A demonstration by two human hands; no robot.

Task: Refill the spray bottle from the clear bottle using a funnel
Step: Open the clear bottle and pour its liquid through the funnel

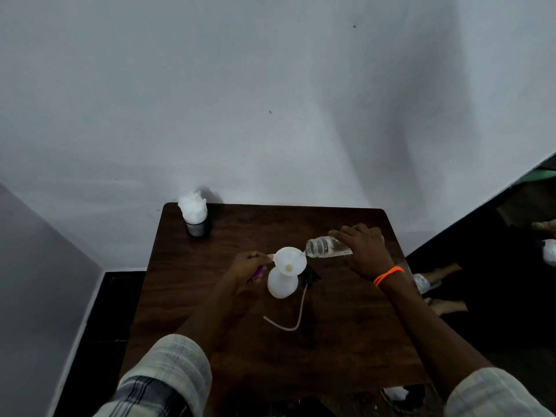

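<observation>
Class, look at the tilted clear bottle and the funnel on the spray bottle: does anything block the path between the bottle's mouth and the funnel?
Nothing visible does. The clear bottle, held by the right hand, has its mouth right at the funnel rim. The left hand pinches the funnel's tab on the far side.

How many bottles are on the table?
2. The white spray bottle stands mid-table with the funnel in its neck. The clear bottle is tipped over the funnel, held by the right hand, off the table. None seem hidden.
</observation>
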